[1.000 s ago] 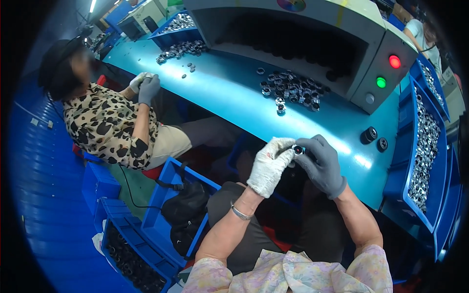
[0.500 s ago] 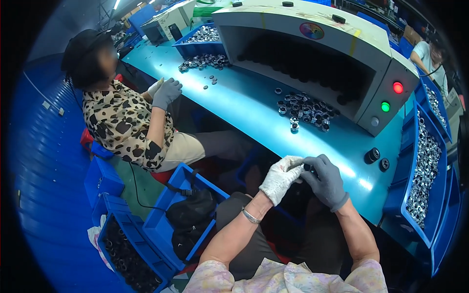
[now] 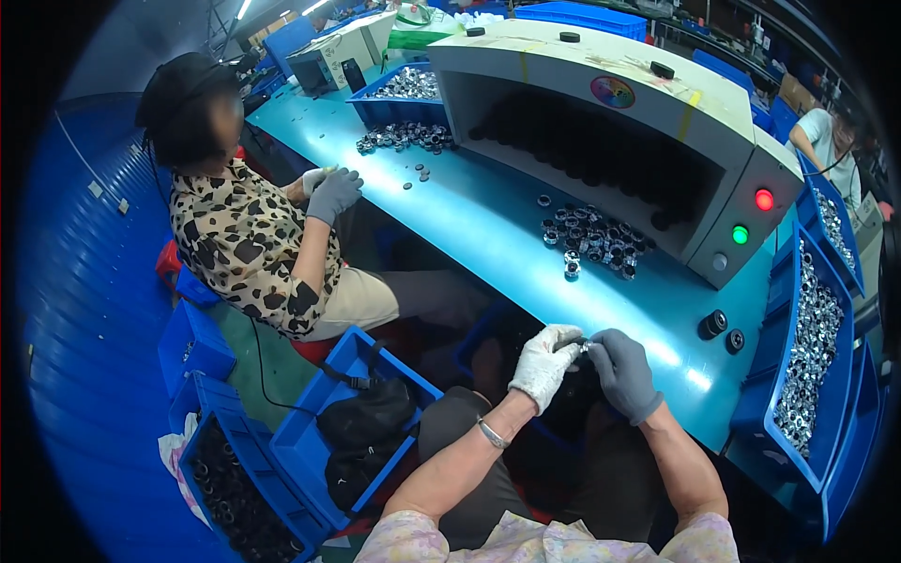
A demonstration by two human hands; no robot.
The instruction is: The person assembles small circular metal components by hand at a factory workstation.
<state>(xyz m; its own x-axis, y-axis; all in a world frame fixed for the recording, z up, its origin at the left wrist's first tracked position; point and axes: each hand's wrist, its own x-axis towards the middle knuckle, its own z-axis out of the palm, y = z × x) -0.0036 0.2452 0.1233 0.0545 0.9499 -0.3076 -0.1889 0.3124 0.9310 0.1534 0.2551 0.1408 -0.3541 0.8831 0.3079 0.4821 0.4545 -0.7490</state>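
My left hand (image 3: 544, 371), in a white glove, and my right hand (image 3: 624, 377), in a grey glove, meet over my lap by the table's near edge. Their fingertips close around a small shiny part (image 3: 586, 347), mostly hidden by the gloves, so its exact kind cannot be made out. On the table beyond lies a pile of small silver-and-black round parts (image 3: 593, 236). Two black ridged cylindrical parts, a taller one (image 3: 713, 324) and a shorter one (image 3: 735, 341), stand to the right of my hands.
Behind the pile stands a pale machine (image 3: 741, 202) with a dark opening and red and green lights. Blue bins (image 3: 765, 399) of shiny parts line the right. A co-worker (image 3: 249, 244) sits at left. A blue crate (image 3: 291, 441) holding a black bag is low left.
My hands have sunk slightly, and the fingers have shifted around the small part, showing a shiny bit between them. The whole view has moved a little.
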